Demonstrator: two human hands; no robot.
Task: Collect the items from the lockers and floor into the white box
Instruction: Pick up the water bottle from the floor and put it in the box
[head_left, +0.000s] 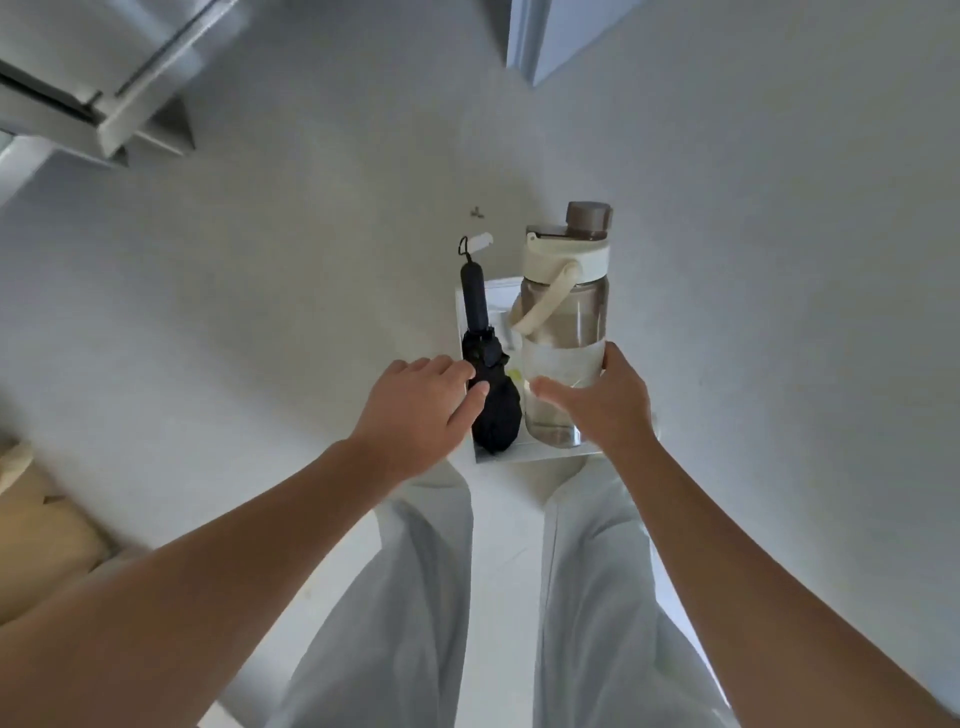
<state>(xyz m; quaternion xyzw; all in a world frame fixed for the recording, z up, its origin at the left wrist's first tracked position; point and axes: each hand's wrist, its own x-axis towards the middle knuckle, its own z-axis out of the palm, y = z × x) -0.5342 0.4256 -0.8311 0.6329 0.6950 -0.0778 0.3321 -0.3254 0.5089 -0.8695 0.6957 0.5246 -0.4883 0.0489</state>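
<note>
Pale floor (260, 312), white box (519, 455) on it. Gripped bottle (566, 322) with right hand (597, 410), rested left hand (415, 410) loose against umbrella (496, 410). Probably needed setting down upright, then letting go.

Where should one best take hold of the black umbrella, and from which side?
Probably the slim umbrella handle, coming from the left: it sticks out past the white box rim, and the bottle in the right hand blocks the right side.
</note>
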